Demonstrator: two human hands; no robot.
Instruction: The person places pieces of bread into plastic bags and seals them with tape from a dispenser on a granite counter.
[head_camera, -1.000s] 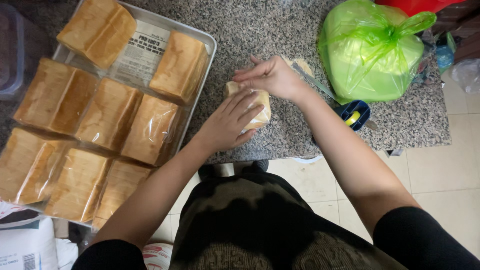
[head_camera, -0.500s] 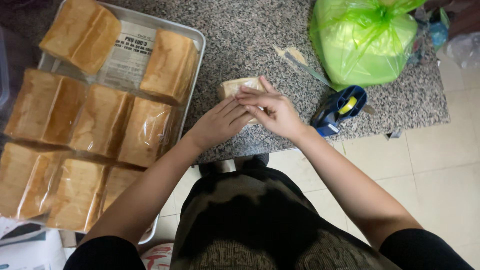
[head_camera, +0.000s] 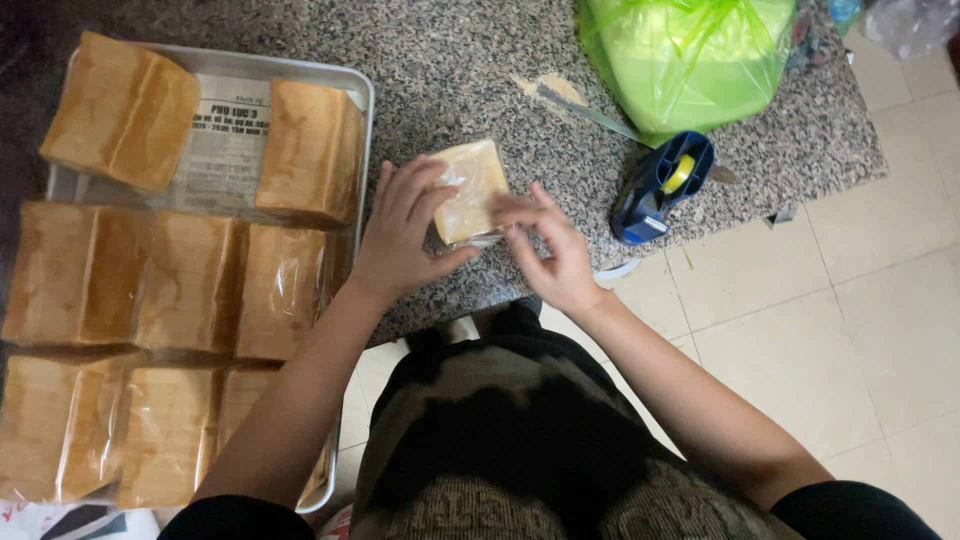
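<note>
A small bread loaf wrapped in clear plastic (head_camera: 470, 188) stands on the speckled granite counter (head_camera: 450, 80) near its front edge. My left hand (head_camera: 400, 230) grips the loaf from its left side, fingers curled over the wrap. My right hand (head_camera: 550, 250) pinches the wrap at the loaf's lower right corner. A blue tape dispenser (head_camera: 660, 187) with a yellow core sits just right of my right hand.
A metal tray (head_camera: 290, 70) at the left holds several wrapped bread loaves (head_camera: 190, 280) over a printed paper sheet. A green plastic bag (head_camera: 690, 55) bulges at the back right. A knife (head_camera: 590, 112) lies beside it. Tiled floor (head_camera: 850, 300) lies beyond the counter edge.
My right hand came back from the far side of the loaf to its near right corner. The view shifted, so the loaf and tray sit lower in the frame.
</note>
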